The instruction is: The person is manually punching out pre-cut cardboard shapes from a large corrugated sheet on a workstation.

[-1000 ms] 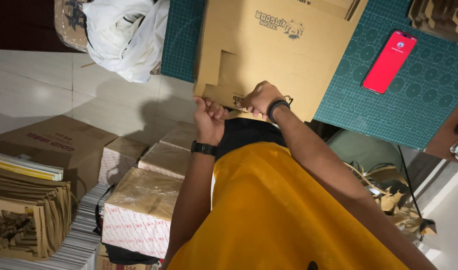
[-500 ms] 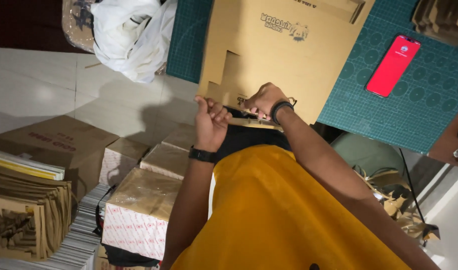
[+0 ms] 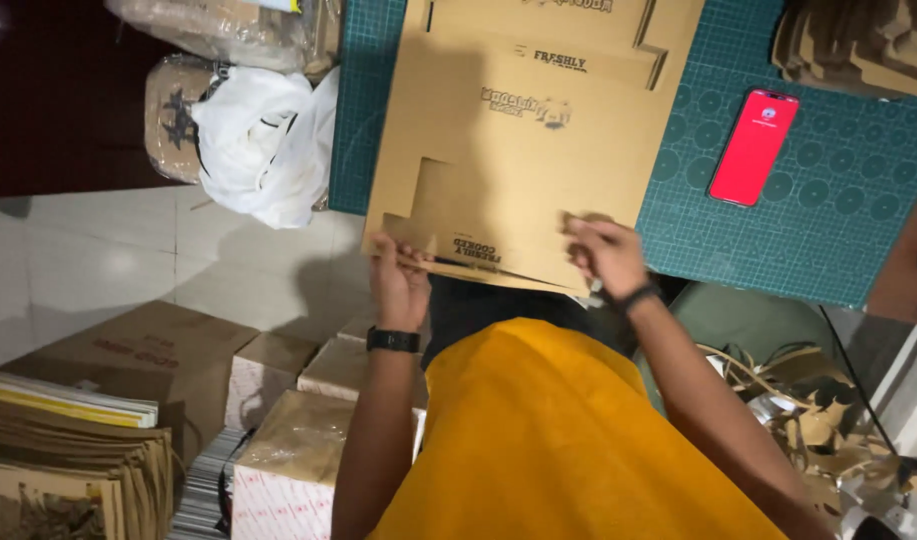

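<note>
Left hand point(image 3: 398, 285) pinches near-left edge of cardboard blank point(image 3: 523, 150); right hand point(image 3: 603, 255) grips near-right edge; blank's long axis runs away from both.

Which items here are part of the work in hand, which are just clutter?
In use:
left hand
right hand
cardboard sheet
cutting mat

Lying about:
red phone
white bag
wrapped boxes
cardboard scraps

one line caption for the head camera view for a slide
Left hand and right hand grip a flat cardboard sheet at a green cutting mat's edge.
</note>
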